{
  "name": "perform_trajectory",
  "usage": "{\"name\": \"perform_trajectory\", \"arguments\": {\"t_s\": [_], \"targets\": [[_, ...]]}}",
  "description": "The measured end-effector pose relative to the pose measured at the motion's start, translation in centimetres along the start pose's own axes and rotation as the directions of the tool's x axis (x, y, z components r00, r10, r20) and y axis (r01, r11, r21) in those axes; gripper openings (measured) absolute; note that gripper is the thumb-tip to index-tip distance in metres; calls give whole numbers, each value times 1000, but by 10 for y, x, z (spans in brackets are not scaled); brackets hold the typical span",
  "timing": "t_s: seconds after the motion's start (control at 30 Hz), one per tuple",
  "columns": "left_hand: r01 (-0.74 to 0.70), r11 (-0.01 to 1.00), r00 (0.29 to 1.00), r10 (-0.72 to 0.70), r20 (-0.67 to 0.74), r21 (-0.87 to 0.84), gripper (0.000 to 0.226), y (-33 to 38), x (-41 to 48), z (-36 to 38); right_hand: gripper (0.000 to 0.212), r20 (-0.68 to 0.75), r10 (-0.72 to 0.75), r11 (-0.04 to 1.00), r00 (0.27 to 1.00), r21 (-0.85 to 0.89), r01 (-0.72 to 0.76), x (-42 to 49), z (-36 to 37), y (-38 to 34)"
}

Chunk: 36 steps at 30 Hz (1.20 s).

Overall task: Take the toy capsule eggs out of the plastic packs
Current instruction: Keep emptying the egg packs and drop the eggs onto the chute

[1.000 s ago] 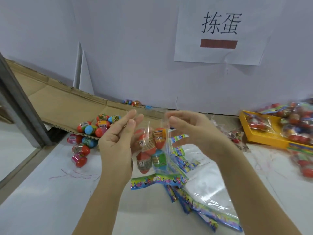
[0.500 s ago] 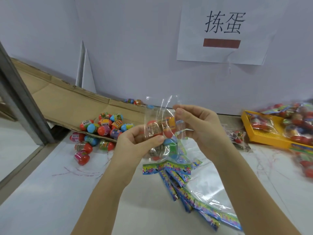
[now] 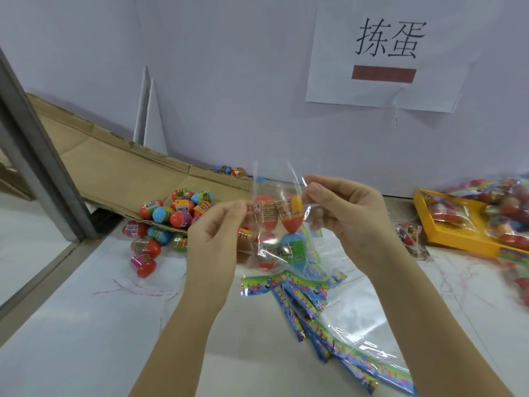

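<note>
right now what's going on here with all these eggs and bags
A person holds a clear plastic pack above the table, left hand and right hand each pinching its top, seemingly to pull it open. Several capsule eggs are inside. Loose eggs lie piled at the left by the cardboard, emptied packs lie under the hands, and a yellow tray at the right holds full packs.
</note>
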<state>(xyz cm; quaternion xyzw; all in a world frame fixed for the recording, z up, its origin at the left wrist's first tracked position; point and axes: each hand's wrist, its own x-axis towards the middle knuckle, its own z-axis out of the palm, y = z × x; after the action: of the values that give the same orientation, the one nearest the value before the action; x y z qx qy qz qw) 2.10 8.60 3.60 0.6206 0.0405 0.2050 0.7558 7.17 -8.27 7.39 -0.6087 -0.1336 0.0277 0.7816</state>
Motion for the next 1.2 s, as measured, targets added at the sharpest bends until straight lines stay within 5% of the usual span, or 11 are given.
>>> {"name": "perform_trajectory", "arguments": {"t_s": [0.23, 0.53, 0.8, 0.97, 1.13, 1.2], "targets": [[-44, 999, 999, 43, -28, -32, 10, 2, -1, 1, 15, 27, 66, 998, 997, 10, -66, 2, 2, 5], [-224, 957, 952, 255, -170, 184, 22, -9, 2, -3, 29, 67, 214, 977, 975, -2, -214, -1, 3, 7], [-188, 974, 955, 211, -210, 128, 28, -11, 5, 0, 19, 82, 147, 989, 986, 16, -149, 0, -5, 3], [83, 966, 992, -103, -69, -244, 25, -5, 6, 4, 23, 106, 166, 984, 980, 42, -171, -1, 0, 6], [72, 959, 993, -94, -70, -275, 9, -4, 7, -1, 24, 79, 173, 984, 982, 20, -175, 0, -5, 4], [-58, 991, 989, 41, -141, -124, 20, -5, 6, 0, 19, 54, 188, 982, 981, -9, -188, 1, -7, 3]]}}
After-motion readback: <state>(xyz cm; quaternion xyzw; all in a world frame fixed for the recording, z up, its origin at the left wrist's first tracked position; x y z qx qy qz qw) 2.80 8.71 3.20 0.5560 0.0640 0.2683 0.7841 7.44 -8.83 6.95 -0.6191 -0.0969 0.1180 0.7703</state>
